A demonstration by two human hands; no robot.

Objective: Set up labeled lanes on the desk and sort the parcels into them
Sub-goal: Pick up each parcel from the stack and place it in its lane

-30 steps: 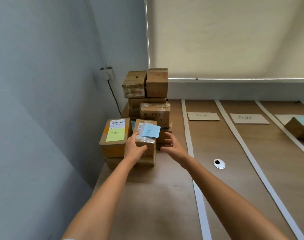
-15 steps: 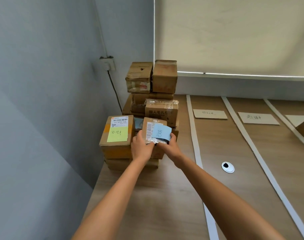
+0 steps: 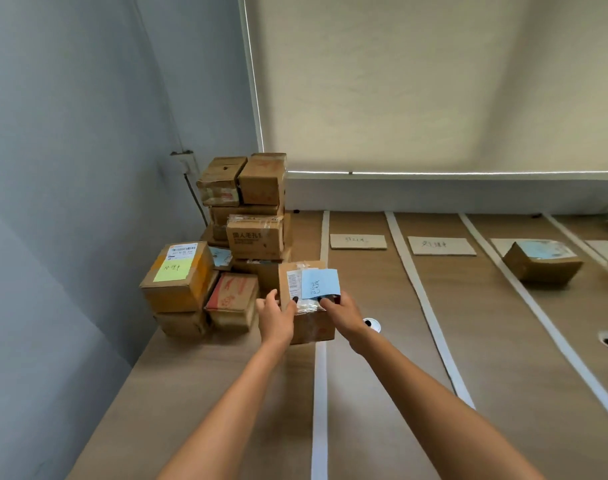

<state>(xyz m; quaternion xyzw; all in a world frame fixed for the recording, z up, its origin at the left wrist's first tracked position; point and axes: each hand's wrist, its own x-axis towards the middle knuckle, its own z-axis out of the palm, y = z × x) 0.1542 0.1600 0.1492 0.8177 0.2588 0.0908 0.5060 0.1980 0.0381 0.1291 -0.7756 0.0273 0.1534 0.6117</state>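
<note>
The wooden counter (image 3: 382, 393) meets a grey wall along its left edge and a drawn blind at the back; white tape strips (image 3: 430, 313) split it into lanes with bare room toward the near edge. A stack of parcels (image 3: 241, 216) fills the back-left corner. One sorted parcel (image 3: 541, 263) sits in a lane to the right, partly covering its label. The writing on the lane labels (image 3: 358, 241) is too faint to read. The left hand (image 3: 277, 315) and right hand (image 3: 340, 313) grip a box with a blue note (image 3: 307, 299) from either side, over the leftmost tape strip; whether it rests on the counter is unclear.
</note>
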